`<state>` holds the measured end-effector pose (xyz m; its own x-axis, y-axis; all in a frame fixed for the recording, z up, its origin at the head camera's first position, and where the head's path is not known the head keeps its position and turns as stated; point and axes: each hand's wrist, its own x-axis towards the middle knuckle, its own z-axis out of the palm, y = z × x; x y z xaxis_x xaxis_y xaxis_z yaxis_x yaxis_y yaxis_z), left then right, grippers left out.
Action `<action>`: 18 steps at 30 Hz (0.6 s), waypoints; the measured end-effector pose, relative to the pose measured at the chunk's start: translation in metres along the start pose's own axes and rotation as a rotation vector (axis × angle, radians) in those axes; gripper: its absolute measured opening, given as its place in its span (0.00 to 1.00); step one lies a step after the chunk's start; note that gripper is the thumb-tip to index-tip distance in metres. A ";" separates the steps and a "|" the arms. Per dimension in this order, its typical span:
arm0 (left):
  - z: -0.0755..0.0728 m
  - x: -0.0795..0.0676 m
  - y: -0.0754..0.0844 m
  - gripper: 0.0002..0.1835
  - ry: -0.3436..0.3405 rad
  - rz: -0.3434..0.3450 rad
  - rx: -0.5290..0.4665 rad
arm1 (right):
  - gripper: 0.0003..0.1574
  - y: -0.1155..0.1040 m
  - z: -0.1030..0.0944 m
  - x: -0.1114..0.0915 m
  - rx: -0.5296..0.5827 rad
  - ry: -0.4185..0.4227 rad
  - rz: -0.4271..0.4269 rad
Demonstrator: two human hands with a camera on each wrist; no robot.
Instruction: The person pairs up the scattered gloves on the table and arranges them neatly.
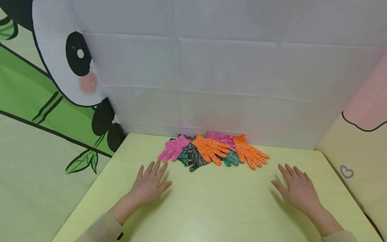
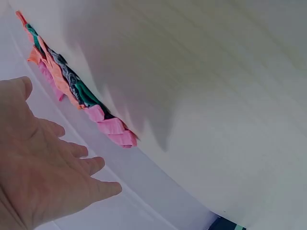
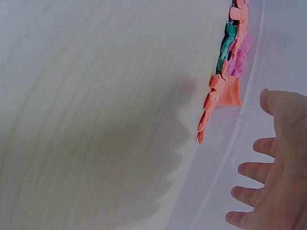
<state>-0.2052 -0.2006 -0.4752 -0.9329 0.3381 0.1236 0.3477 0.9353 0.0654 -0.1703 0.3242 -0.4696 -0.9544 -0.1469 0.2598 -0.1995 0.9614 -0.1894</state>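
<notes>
A heap of knit gloves lies along the far edge of the table. In the head view, one orange glove (image 1: 210,148) rests on top in the middle, another orange glove (image 1: 248,152) at the right end, and a pink glove (image 1: 175,148) at the left end. Partly covered are a grey-black glove (image 1: 195,157), green gloves (image 1: 231,158) and a second pink glove (image 1: 222,137). My left hand (image 1: 148,185) hovers with spread fingers in front of the heap's left end, holding nothing. Right of the heap, my right hand (image 1: 296,190) is likewise spread over the table, holding nothing.
The pale yellow table (image 1: 211,208) meets a white folded sheet (image 1: 223,84) right behind the gloves. Cartoon-printed cloth (image 1: 45,117) hangs on the left, and a yellow and pink printed panel (image 1: 359,154) stands along the right edge.
</notes>
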 end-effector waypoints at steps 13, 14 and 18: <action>-0.010 0.001 0.025 0.41 0.006 0.074 0.030 | 0.44 -0.004 -0.007 0.009 0.028 0.059 -0.034; -0.010 0.000 0.028 0.41 0.002 0.082 0.031 | 0.44 -0.005 -0.008 0.010 0.029 0.057 -0.035; -0.012 0.000 0.041 0.41 -0.021 0.114 0.025 | 0.44 -0.007 -0.008 0.016 0.024 0.046 -0.032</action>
<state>-0.1897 -0.1634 -0.4608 -0.8892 0.4446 0.1082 0.4497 0.8928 0.0270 -0.1824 0.3170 -0.4566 -0.9363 -0.1661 0.3093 -0.2355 0.9506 -0.2024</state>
